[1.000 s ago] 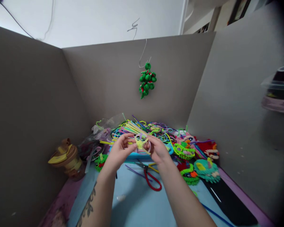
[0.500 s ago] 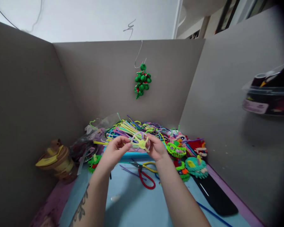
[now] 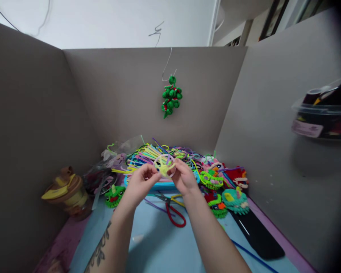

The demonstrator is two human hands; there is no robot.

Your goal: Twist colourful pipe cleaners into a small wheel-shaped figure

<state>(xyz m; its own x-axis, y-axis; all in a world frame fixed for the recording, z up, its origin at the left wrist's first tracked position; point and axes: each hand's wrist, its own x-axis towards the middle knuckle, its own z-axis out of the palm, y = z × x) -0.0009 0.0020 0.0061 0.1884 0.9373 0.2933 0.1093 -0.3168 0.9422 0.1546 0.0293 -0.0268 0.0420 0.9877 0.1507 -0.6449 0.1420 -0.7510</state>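
Between my two hands is a small round piece of bent pipe cleaners (image 3: 165, 169), with a pale lilac ring and yellow strands across its middle. My left hand (image 3: 143, 180) pinches its left edge between thumb and fingertips. On the other side, my right hand (image 3: 185, 177) grips the right edge with its fingers curled. Behind and below the hands lies a blue tray (image 3: 161, 187) heaped with many-coloured pipe cleaners (image 3: 150, 155). Scissors with red handles (image 3: 176, 217) rest on the blue table surface under my hands.
Fuzzy figures sit around: a green one (image 3: 114, 196) left, a teal one (image 3: 235, 201) and a lime one (image 3: 211, 179) right. A black phone-like slab (image 3: 258, 233) lies at right. A brown pot (image 3: 69, 191) stands left. A green ornament (image 3: 171, 98) hangs before the grey back panel (image 3: 116, 87).
The ring piece has turned and shifted slightly left, so its lilac rim faces more upward. Both hands have moved a little with it, keeping their hold.
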